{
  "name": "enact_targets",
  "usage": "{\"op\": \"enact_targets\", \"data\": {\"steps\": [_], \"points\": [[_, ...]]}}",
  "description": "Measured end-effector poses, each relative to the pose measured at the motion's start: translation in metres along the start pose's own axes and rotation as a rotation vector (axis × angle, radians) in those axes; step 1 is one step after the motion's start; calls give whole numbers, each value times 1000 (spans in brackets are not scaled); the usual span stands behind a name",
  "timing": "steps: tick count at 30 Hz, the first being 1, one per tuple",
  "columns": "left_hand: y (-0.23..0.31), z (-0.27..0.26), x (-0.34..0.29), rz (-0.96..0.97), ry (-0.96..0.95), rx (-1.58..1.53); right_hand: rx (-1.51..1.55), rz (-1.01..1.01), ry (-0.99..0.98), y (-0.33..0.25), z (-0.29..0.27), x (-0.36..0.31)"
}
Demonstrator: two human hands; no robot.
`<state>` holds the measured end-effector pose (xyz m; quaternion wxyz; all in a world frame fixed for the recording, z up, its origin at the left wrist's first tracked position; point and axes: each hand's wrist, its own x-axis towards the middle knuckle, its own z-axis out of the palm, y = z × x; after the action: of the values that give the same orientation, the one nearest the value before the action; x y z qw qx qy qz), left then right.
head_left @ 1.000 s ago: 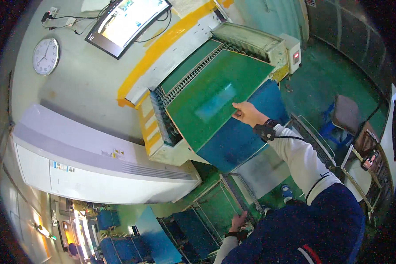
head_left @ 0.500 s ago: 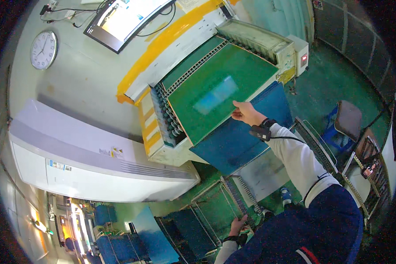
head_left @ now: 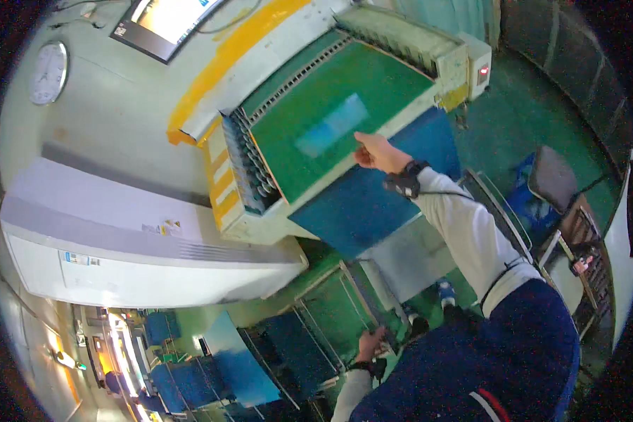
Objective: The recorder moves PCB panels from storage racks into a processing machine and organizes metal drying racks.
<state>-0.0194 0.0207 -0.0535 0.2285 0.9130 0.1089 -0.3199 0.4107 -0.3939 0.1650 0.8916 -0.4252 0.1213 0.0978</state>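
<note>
A large green panel (head_left: 288,151) with a bright reflection on it lies on the roller conveyor of a machine (head_left: 246,225). At its near edge is my right hand (head_left: 380,152), the thumb and fingers closed together on that edge. Below this edge a dark blue board (head_left: 373,204) slopes down the machine's front. My left hand (head_left: 370,344) is low in the view, beside the metal bar of a rack (head_left: 355,288). Its fingers are dark and smeared, so their grip does not show. Both wrists wear black straps with small devices.
A long white air conditioner (head_left: 141,260) lies left of the machine. Several blue panels (head_left: 243,359) stand in racks at the lower left. A stool (head_left: 552,176) and a metal-framed trolley (head_left: 570,260) stand on the right. A screen (head_left: 165,28) and a clock (head_left: 48,73) hang above.
The view has shifted, so the machine and panel appear higher and farther left. My right hand stays at the panel's near edge. My left hand has moved slightly up and left in view.
</note>
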Motion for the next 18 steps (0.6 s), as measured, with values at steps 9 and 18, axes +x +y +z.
{"op": "enact_targets", "data": {"steps": [9,18], "points": [[52,-53,-9,57,71,9,-171,101,-97,-17,11,-14],[188,-133,89,395,219,186,-458,58,-317,97,-69,-164]]}}
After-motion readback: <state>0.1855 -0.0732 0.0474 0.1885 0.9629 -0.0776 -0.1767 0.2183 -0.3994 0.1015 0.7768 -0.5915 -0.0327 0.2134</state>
